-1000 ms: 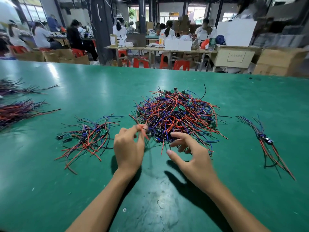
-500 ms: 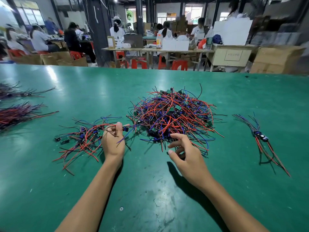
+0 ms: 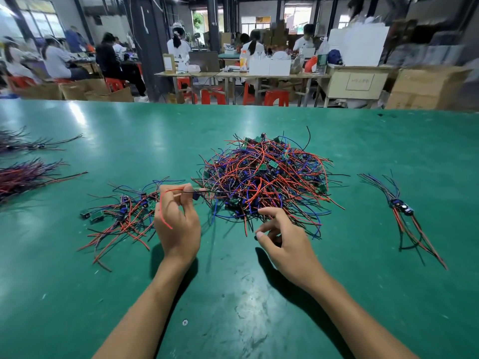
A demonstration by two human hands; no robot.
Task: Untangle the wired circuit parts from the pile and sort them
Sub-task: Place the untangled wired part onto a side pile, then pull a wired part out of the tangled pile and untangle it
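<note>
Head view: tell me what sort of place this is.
Most likely a small electronics assembly workshop. A tangled pile of wired circuit boards lies on a long green worktable, seated workers sit at benches behind, and cardboard cartons stand along the side.

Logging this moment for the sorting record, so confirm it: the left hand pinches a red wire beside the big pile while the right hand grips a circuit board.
Not quite. The head view shows the right hand holding nothing: its fingers are loosely curled at the near edge of the big pile. The rest stands: the left hand pinches a red wire beside that pile.
</note>
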